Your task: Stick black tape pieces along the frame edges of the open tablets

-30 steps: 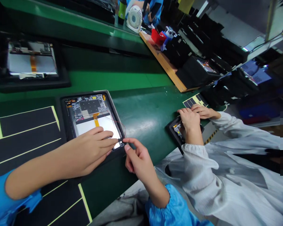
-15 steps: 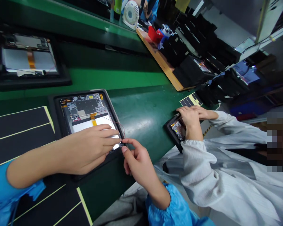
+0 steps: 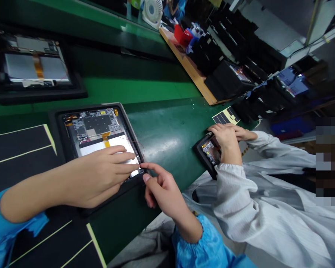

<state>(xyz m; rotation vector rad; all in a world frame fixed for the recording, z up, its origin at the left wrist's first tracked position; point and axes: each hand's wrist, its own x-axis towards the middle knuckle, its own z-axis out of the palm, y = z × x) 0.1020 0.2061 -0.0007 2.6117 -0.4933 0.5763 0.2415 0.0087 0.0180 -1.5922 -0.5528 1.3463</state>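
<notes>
An opened tablet [image 3: 97,123], its circuit board, orange ribbon cable and white battery area exposed, lies in a black foam tray [image 3: 58,130] on the green bench. My left hand [image 3: 97,176] rests across the tablet's lower part, palm down with fingers stretched out, hiding much of that area. At the lower right corner, my right hand [image 3: 164,190] touches the tablet's edge with its extended index finger, close to my left fingertips. Its thumb stands apart from the index finger and the other fingers curl under. A thin red wire [image 3: 143,149] loops out over the tray's right side.
Black adhesive sheets [image 3: 19,145] with yellow backing lie at left. Another opened tablet [image 3: 36,67] sits in a tray behind. To the right, a co-worker's hands [image 3: 227,137] work on a similar device [image 3: 211,150]. A wooden board [image 3: 190,69] and small fan [image 3: 152,13] are farther back.
The view has shifted slightly, so the tablet and my left hand appear a little farther left. My right thumb has moved away from the index fingertip, which stays at the tablet's edge.
</notes>
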